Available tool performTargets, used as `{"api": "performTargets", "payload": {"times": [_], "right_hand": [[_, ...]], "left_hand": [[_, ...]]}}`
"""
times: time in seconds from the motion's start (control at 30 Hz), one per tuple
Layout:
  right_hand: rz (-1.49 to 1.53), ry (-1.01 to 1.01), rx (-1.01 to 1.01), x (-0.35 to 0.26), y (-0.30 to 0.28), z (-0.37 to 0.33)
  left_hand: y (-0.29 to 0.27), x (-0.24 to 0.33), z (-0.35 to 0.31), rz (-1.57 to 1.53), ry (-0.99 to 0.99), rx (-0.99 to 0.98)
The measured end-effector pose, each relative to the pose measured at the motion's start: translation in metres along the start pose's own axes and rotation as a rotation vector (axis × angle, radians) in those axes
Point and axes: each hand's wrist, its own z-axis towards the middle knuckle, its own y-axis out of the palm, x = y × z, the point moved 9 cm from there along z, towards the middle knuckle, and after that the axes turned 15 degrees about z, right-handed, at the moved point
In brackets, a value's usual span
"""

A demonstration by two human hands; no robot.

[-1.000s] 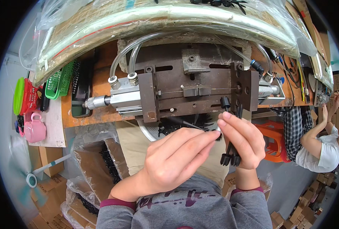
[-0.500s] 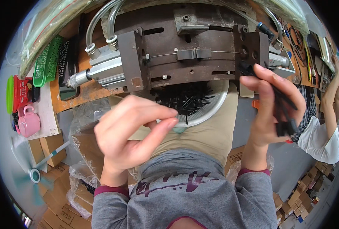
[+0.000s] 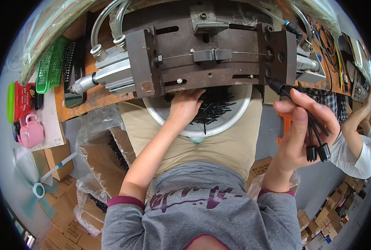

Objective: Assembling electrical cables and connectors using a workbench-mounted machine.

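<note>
My left hand [image 3: 185, 107] reaches into a pale round mesh basket [image 3: 157, 116] on my lap. It lies on a heap of thin black stick-like pieces [image 3: 216, 106]; its fingertips are hidden among them and by the machine's front edge, so I cannot tell whether it is open or closed. To the right, my right hand [image 3: 304, 125] is closed around a black cable [image 3: 310, 134]. Two ribbed round connectors [image 3: 317, 153] hang at its lower end, and a tapered black plug [image 3: 278, 87] sticks out beyond the fingertips, close to the machine's right block.
Ahead stands a brown metal machine [image 3: 183, 74] with two small grey blocks [image 3: 212, 55] at its middle and an air cylinder [image 3: 116, 77] at each end. Left are a green basket [image 3: 47, 68] and a pink cup [image 3: 31, 134]. Another person [image 3: 354, 146] sits at far right.
My left hand has moved from in front of the basket up and into the heap. My right hand has shifted slightly right and down, still holding the cable.
</note>
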Motion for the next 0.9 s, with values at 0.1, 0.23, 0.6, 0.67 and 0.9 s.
{"api": "performTargets", "payload": {"times": [0.1,0.23,0.6,0.67,0.9], "right_hand": [[0.066,0.021,-0.044,0.0,0.005,-0.001],[0.097,0.067,-0.025,0.004,0.002,-0.003],[0.272,0.269,0.087,0.025,-0.001,-0.01],[0.308,0.351,0.095,0.031,0.003,-0.013],[0.395,0.69,0.05,0.053,0.016,-0.029]], "left_hand": [[0.022,0.007,0.011,0.134,0.063,-0.099],[0.016,0.007,0.008,0.074,0.056,-0.126],[-0.118,0.024,-0.054,-1.049,-0.204,-0.158],[-0.134,0.028,-0.057,-1.133,-0.209,-0.123],[-0.173,0.043,-0.057,-1.004,-0.006,-0.016]]}}
